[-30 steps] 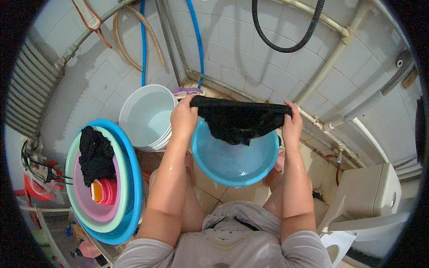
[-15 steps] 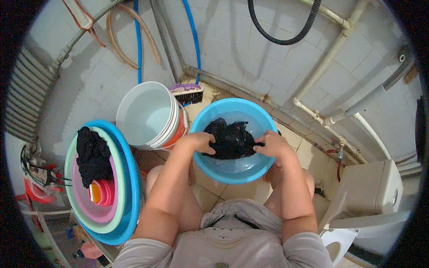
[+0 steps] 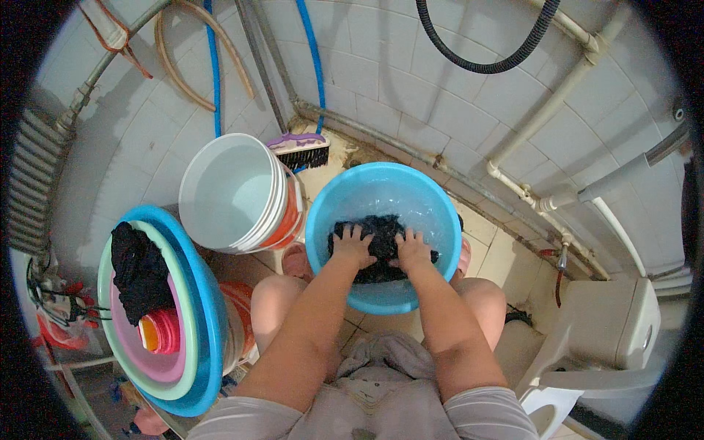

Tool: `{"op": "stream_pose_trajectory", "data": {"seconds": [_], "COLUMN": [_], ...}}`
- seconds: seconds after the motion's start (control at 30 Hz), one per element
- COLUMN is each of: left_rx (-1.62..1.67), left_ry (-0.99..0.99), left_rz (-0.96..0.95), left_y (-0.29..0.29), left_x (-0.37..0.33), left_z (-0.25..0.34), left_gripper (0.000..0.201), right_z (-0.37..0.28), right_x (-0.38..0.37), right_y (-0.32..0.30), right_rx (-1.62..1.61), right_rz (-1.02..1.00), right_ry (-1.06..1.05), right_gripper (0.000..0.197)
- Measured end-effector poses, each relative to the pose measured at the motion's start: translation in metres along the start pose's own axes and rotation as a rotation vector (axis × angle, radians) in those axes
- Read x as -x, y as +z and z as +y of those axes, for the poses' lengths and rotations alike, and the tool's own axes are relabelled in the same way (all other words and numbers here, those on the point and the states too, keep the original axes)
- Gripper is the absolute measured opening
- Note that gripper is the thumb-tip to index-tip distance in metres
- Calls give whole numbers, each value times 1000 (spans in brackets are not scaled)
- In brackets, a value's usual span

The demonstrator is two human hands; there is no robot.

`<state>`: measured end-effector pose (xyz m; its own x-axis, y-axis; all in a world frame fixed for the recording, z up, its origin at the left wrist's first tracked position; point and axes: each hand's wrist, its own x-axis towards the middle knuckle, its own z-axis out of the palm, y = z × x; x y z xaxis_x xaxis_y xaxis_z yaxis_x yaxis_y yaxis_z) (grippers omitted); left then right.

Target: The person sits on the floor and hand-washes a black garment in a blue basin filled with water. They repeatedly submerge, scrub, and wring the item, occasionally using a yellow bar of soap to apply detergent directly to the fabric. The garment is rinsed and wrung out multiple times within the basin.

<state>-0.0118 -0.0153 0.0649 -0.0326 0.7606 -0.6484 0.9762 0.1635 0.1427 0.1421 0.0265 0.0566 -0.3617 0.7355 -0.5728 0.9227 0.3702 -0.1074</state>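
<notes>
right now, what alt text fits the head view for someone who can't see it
A person's left hand and right hand are spread on black cloth in a blue basin of water. Further left are a white bucket and nested basins holding more black cloth.

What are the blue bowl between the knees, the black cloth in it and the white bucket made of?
Blue bowl: probably plastic, smooth and slightly shiny, one even colour with a rounded rim.
Black cloth: some soft fabric, since it bunches into wrinkles; which fibre, I can't tell.
White bucket: likely plastic too, smooth, with moulded-looking ridges below its rim.
</notes>
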Motion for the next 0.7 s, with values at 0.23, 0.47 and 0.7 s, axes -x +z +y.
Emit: {"op": "stream_pose_trajectory", "data": {"seconds": [0.23, 0.47, 0.7], "left_rx": [1144, 2070, 2513], "left_ry": [-228, 279, 143], "left_rz": [40, 62, 48], "left_y": [5, -68, -48], "left_x": [-29, 68, 39], "left_z": [-6, 13, 42], "left_gripper": [69, 37, 31], "right_z": [-23, -73, -67], "right_x": [4, 98, 76], "right_y": [-25, -87, -105], "right_rx": [-675, -633, -695], "right_rz": [403, 683, 803], "right_ry": [-121, -712, -242], "right_gripper": [24, 23, 35]}}
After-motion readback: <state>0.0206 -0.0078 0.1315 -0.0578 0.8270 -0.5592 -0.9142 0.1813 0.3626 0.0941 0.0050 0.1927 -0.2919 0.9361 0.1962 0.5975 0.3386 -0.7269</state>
